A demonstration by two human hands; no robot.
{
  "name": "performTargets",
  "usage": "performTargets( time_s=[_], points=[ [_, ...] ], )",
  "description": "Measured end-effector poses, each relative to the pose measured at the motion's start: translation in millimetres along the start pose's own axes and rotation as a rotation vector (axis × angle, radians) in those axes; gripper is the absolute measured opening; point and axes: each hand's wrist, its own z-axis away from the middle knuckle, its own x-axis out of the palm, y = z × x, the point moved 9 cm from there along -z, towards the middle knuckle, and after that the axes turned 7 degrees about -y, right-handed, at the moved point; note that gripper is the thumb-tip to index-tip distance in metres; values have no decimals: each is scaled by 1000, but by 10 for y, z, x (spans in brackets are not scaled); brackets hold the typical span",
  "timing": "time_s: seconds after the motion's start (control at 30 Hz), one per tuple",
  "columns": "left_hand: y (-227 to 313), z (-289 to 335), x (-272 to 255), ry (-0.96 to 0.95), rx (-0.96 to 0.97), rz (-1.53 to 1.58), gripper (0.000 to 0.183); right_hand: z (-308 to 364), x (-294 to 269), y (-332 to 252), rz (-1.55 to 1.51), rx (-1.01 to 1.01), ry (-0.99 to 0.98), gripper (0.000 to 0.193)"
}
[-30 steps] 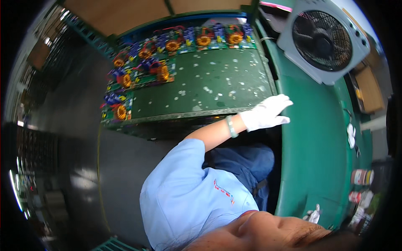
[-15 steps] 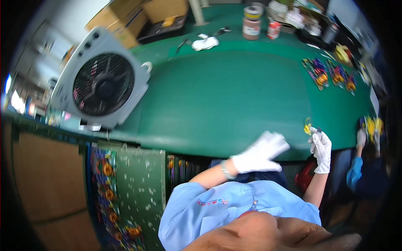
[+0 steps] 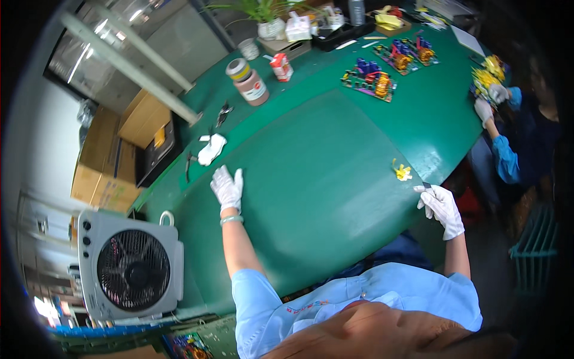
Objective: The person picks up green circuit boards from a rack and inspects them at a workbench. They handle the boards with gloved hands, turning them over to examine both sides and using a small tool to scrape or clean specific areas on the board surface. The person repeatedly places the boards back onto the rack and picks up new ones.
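My left hand (image 3: 228, 190), in a white glove, reaches out over the green mat (image 3: 311, 179) with its fingers stretched and nothing in them. Just beyond its fingertips lie a crumpled white cloth (image 3: 211, 149) and a dark-handled hand tool (image 3: 189, 167), apart from the hand. At the mat's right edge my gloved right hand (image 3: 442, 210) pinches a small, flat dark piece (image 3: 427, 186) whose kind I cannot make out. A small bunch of yellow strips (image 3: 402, 172) is just beyond those fingertips; whether it joins the dark piece is unclear.
Circuit boards with copper coils (image 3: 381, 85) sit at the far right. A jar (image 3: 253, 90) and a red-white carton (image 3: 281, 67) stand at the back. Left are a grey fan (image 3: 134, 269) and cardboard boxes (image 3: 98, 161). A co-worker's gloved hand (image 3: 484, 112) holds yellow parts at right.
My left hand has swung from near my body out to the far left, toward the cloth. My right hand keeps its pinch on the dark piece. The whole view has turned.
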Motion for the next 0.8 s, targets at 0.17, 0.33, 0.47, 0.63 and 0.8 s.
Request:
performTargets(
  time_s=[0.17,0.33,0.47,0.63,0.8],
  points=[
    [2046,-555,280,3,499,33,76,172,-93,-162,-31,95,96,30],
    [3603,99,125,-55,864,129,67,708,-356,48,-85,146,176,29],
    [3631,814,180,-84,1038,108,66,942,-509,67,-85,139,232,30],
    [3413,1950,50,-228,1204,49,79,960,-535,82,-77,98,202,28],
    [3938,3418,-419,-418,1475,174,83,921,-435,10,-65,78,179,28]
  ],
)
